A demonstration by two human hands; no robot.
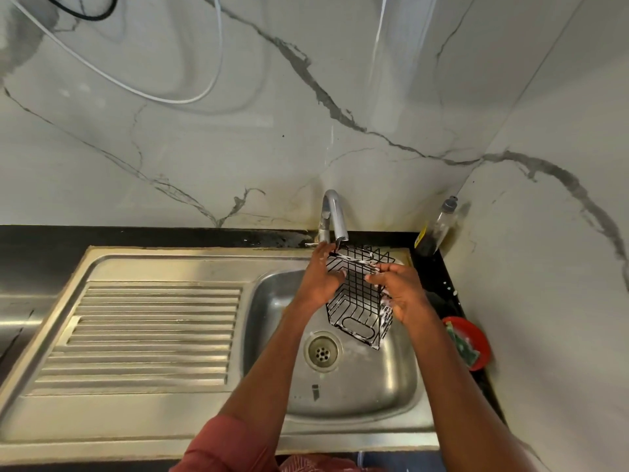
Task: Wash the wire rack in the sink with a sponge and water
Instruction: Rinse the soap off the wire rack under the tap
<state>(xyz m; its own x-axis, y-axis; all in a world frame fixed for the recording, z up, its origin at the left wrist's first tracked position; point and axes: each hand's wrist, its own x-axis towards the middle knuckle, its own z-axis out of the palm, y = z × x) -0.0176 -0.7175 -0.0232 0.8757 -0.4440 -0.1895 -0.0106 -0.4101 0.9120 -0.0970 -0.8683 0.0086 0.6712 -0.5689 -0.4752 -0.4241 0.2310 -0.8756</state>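
A black wire rack (357,301), basket-shaped and flecked with white foam, is held tilted over the steel sink basin (381,379), its upper end just under the tap spout (335,216). My left hand (318,277) grips its left side near the top. My right hand (398,291) grips its right side, fingers curled over the wires. A green sponge (464,345) lies in a red dish (480,338) on the counter to the right, away from both hands. I cannot tell whether water runs from the tap.
The sink's ribbed drainboard (146,335) spreads to the left. The drain (321,350) sits below the rack. A soap bottle (435,229) stands in the back right corner by the marble wall. White and black cables (136,90) hang on the wall.
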